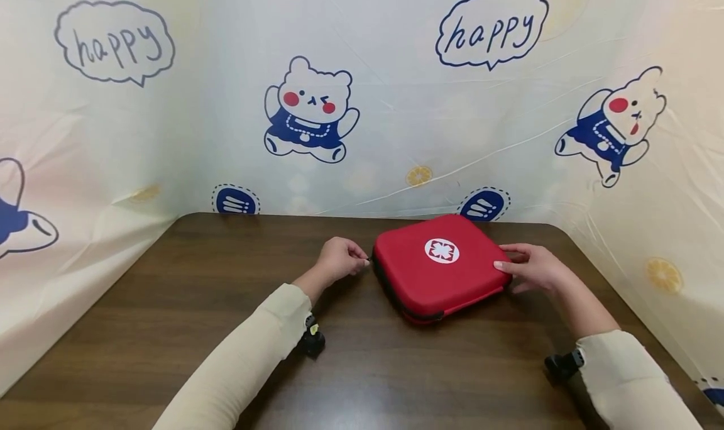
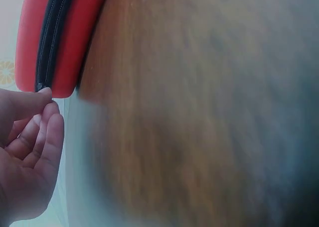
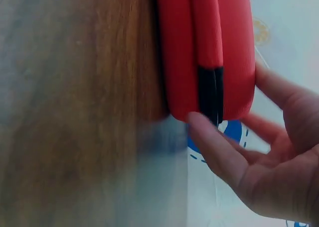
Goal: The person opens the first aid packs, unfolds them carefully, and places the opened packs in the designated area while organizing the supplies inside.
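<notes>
A red zippered first-aid case (image 1: 418, 273) with a white round emblem lies closed on the table, turned at an angle. My left hand (image 1: 340, 258) is at its left corner, pinching the zipper pull between thumb and fingertips; the pull is mostly covered. In the left wrist view the black zipper (image 2: 52, 43) runs along the side down to those fingertips. At the opposite corner, my right hand (image 1: 534, 268) grips the case, thumb over the top and fingers against the side. The right wrist view shows a black end of zipper tape (image 3: 210, 92) beside this hand (image 3: 274, 162).
The brown wooden table (image 1: 170, 329) reaches back to a printed cloth curtain (image 1: 396, 103) with bears and "happy" bubbles. Curtain also hangs along both sides. A small black device (image 1: 312, 339) sits at the left wrist, another (image 1: 562, 367) at the right.
</notes>
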Available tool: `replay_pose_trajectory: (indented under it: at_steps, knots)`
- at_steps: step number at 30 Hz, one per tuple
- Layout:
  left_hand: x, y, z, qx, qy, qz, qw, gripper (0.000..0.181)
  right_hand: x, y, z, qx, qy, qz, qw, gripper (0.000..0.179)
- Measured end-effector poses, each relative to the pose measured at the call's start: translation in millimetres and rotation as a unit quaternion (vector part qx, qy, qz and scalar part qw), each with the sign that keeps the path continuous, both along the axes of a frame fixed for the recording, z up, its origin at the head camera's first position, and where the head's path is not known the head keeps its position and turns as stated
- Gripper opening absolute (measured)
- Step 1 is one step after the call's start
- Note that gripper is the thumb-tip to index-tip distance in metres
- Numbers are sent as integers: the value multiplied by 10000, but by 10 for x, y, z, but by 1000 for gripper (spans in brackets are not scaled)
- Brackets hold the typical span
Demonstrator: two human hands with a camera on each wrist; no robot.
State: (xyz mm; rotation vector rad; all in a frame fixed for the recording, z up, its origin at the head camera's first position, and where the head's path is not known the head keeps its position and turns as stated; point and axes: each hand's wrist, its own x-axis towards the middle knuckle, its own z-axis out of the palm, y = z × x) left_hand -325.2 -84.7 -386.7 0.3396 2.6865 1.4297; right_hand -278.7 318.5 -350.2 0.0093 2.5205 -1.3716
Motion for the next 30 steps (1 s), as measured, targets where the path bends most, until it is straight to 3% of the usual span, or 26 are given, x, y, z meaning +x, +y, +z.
replay_pose_trajectory:
  at_steps: [4,8,17,24,30]
  knots:
    - [45,-17,31,-29,-134,-173,9998,5,-93,-46,-20,410,299,-571,9971,70]
    - [95,-9,33,-13,-197,-360,9992,5,-171,-90,-32,480,511,-931,9932,61]
    - [203,-17,34,109,-389,-635,9972,6,-299,-177,-5,214,623,-212,9976,71]
    - [245,-10,24,204,-447,-831,9953,6,-267,-219,-50,7,714,-484,9963,70]
    - [312,-1,23,306,-486,-963,9937,7,-202,-305,-51,78,784,-532,9955,80]
